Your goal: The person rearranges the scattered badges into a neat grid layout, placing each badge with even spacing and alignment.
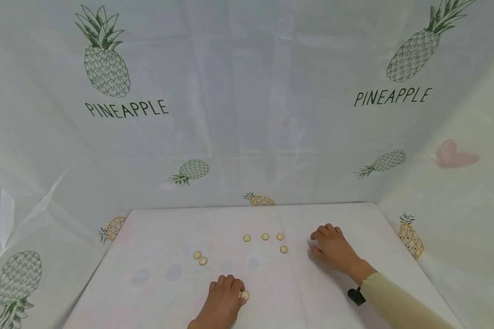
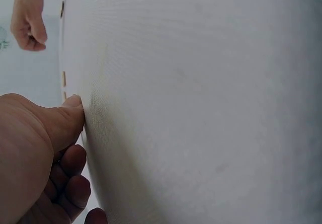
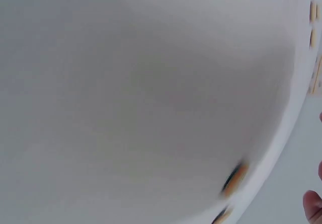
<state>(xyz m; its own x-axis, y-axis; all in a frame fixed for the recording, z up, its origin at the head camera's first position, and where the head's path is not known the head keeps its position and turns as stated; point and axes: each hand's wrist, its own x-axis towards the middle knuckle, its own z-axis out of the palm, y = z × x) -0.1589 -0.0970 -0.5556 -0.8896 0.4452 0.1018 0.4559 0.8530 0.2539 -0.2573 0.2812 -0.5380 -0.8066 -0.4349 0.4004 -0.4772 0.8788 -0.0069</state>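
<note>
Low in the head view my left hand (image 1: 224, 297) is on the white-covered table, its thumb and forefinger pinching a round tan disc (image 1: 244, 295) with a mark on its face. The left wrist view shows the left thumb (image 2: 65, 123) close against the cloth; the disc itself is hidden there. My right hand (image 1: 333, 246) hovers at the right with loosely bent fingers, thumb apart from forefinger, and nothing visible in it. Left of it lie similar discs, the nearest being one disc (image 1: 283, 249) below another disc (image 1: 280, 236).
Two more discs lie further left, the upper disc (image 1: 197, 255) almost touching the lower disc (image 1: 203, 261). Along the back are another disc (image 1: 247, 238) and its neighbour disc (image 1: 265, 236). A pineapple-print sheet (image 1: 251, 114) hangs behind the table (image 1: 156, 237). A black object (image 1: 356, 296) sits under the right wrist.
</note>
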